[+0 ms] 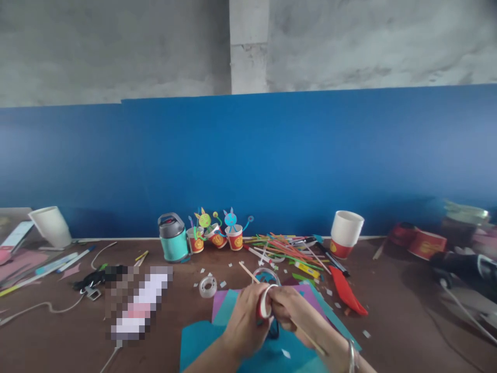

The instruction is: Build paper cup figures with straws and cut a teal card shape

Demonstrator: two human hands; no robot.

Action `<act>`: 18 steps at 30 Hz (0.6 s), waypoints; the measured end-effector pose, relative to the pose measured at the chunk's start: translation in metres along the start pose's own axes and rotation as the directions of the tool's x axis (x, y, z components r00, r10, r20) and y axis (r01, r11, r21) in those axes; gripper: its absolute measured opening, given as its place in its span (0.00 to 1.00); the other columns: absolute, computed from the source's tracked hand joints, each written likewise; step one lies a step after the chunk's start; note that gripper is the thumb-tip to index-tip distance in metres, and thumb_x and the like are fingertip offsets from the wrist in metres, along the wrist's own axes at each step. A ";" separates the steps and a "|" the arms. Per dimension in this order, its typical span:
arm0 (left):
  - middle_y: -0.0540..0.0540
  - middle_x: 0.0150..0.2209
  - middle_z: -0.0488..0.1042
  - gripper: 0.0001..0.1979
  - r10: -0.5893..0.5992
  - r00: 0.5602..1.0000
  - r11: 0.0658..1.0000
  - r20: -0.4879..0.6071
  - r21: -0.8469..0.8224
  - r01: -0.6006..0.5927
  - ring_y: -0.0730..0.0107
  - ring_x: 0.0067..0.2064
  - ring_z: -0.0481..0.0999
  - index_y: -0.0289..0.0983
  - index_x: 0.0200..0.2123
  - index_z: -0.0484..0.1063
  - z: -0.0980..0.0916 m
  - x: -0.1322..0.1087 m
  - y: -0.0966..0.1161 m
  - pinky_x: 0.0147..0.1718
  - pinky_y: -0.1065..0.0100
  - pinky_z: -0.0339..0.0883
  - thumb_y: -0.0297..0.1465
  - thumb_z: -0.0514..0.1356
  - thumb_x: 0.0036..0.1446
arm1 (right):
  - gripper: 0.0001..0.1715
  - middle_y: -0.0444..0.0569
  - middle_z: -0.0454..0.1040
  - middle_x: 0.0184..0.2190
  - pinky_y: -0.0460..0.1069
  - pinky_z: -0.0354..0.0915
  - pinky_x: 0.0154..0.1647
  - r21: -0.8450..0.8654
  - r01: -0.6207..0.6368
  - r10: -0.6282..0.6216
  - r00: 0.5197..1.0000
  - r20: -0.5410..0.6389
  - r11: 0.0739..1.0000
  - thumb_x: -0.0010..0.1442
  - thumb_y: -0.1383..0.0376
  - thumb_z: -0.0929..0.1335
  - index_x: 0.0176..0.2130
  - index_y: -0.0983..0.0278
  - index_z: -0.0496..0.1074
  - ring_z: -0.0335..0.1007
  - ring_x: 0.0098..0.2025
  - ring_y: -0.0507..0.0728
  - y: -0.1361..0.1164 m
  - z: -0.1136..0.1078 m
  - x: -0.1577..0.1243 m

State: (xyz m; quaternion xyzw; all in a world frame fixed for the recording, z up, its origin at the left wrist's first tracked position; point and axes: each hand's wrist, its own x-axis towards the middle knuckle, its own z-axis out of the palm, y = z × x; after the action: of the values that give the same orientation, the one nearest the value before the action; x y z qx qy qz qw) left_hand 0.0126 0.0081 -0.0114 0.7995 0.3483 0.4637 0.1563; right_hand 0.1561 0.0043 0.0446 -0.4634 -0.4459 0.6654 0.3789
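Note:
My left hand (244, 321) and my right hand (297, 313) meet low in the middle over teal and purple paper sheets (202, 339). The left hand's fingers are closed on a small red and white paper cup (265, 304), held on its side. The right hand pinches the cup's rim and a thin wooden stick (248, 272) that runs up and left from the hands and out below the right wrist. A bangle sits on my right wrist. A clear ring of tape (266, 273) lies just behind the hands.
A tape roll (208, 286) lies left of the hands. Further back stand a teal flask (173, 237), three decorated cups (217, 235), a pile of coloured sticks (287, 247) and stacked cups (345, 233). A red paper piece (345, 292) lies at the right, pens and scissors at the left.

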 end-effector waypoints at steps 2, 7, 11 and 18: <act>0.42 0.48 0.73 0.26 -0.033 0.997 0.998 -0.063 0.048 0.036 0.59 0.50 0.73 0.41 0.54 0.63 0.001 0.001 -0.001 0.50 0.56 0.68 0.21 0.56 0.51 | 0.25 0.34 0.51 0.09 0.44 0.35 0.14 -0.096 0.019 -0.018 1.000 0.011 0.995 0.48 0.46 0.69 0.20 0.62 0.60 0.39 0.12 0.44 -0.002 -0.002 -0.001; 0.41 0.52 0.71 0.30 -0.201 0.939 0.978 -0.278 -0.006 0.208 0.57 0.54 0.70 0.39 0.55 0.60 -0.001 0.009 -0.020 0.54 0.57 0.64 0.19 0.57 0.47 | 0.24 0.38 0.67 0.13 0.44 0.35 0.13 -0.219 0.110 -0.097 0.993 0.070 0.969 0.53 0.48 0.68 0.40 0.63 0.67 0.43 0.12 0.44 -0.016 -0.018 -0.010; 0.41 0.55 0.69 0.32 -0.307 0.900 0.952 -0.308 -0.090 0.294 0.57 0.56 0.69 0.39 0.57 0.59 0.002 0.009 -0.025 0.55 0.59 0.63 0.20 0.58 0.47 | 0.18 0.36 0.63 0.11 0.43 0.39 0.15 -0.291 0.222 -0.224 0.974 0.026 0.931 0.54 0.51 0.68 0.34 0.63 0.65 0.46 0.13 0.45 -0.019 -0.022 -0.011; 0.41 0.54 0.69 0.32 -0.315 0.901 0.948 -0.297 -0.139 0.286 0.59 0.56 0.69 0.40 0.57 0.57 0.003 0.007 -0.027 0.56 0.58 0.62 0.21 0.58 0.47 | 0.28 0.38 0.61 0.11 0.45 0.42 0.17 -0.339 0.304 -0.309 0.950 0.041 0.890 0.59 0.41 0.60 0.28 0.63 0.62 0.46 0.15 0.46 -0.011 -0.016 -0.006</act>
State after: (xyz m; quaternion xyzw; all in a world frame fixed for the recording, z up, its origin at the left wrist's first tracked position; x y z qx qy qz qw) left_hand 0.0065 0.0324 -0.0238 0.6437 0.4662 0.5713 0.2048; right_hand 0.1742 0.0059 0.0543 -0.4504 -0.6194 0.5067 0.3960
